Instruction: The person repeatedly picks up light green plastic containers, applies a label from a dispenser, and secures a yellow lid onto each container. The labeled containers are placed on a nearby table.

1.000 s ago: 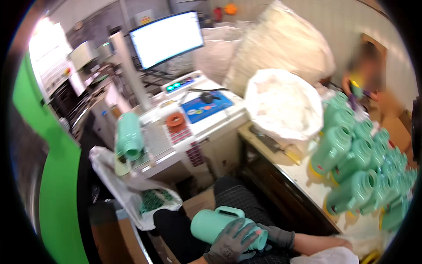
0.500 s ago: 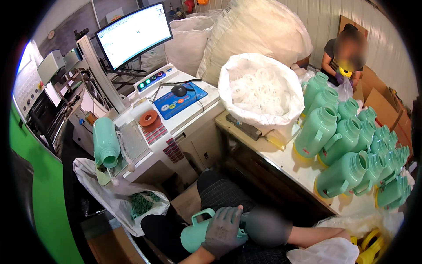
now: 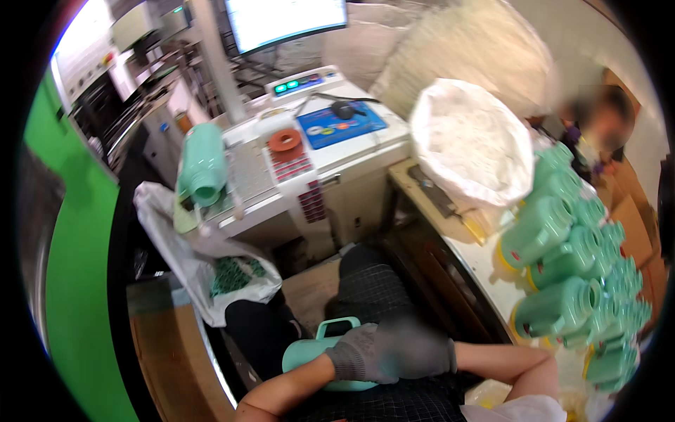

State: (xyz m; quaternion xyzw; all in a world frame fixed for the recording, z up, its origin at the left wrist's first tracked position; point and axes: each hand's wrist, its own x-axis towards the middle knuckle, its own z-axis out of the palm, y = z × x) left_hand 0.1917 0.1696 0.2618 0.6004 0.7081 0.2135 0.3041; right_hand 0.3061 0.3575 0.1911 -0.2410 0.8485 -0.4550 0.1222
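Observation:
A mint-green jug (image 3: pixel 299 355) with a side handle lies across my lap at the bottom middle, its handle toward the far side. My left hand (image 3: pixel 354 352), in a grey glove, is wrapped over the jug's body. My right hand (image 3: pixel 422 350), gloved too, is at the jug's right end, close against the left one. Blur smears its fingers, and whatever is between them cannot be made out. The jug's mouth is hidden by the hands.
Several green jugs with yellow bases (image 3: pixel 555 309) stand on the right-hand table, near a white bag of clear rings (image 3: pixel 471 141). Another green jug (image 3: pixel 204 165) lies on the machine at left. Below it hangs a sack of green shavings (image 3: pixel 158 218). A person (image 3: pixel 608 133) sits back right.
The view has shifted, so the surroundings sit further right. My left forearm now shows more, and my hands are closer together over the jug.

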